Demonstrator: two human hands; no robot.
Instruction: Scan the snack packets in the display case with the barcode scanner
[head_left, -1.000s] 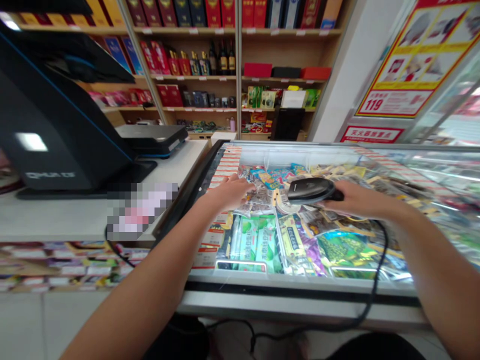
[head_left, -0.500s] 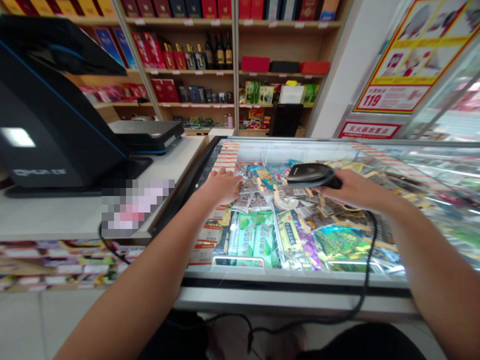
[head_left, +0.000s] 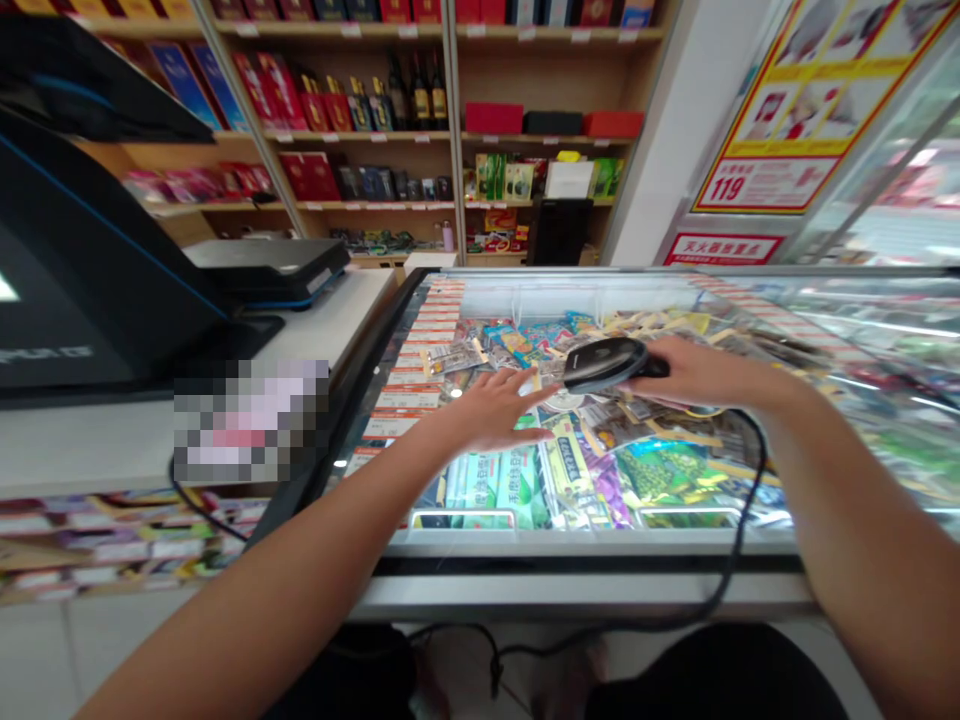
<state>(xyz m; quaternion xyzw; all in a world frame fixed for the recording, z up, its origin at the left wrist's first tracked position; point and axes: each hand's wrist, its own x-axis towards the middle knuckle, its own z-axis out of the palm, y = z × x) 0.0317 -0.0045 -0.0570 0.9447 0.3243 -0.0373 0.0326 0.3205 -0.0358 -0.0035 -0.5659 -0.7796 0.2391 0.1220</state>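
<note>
Black register terminal [head_left: 90,270] on counter [head_left: 112,450] at left, then left hand [head_left: 487,410] flat, fingers spread, over packets [head_left: 525,470] in the open freezer chest [head_left: 585,545], right hand [head_left: 697,372] wrapped around black corded barcode scanner [head_left: 604,362] just above the packets.

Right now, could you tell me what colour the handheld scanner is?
Black, with a black cable; the scanner shows in the head view.
</note>
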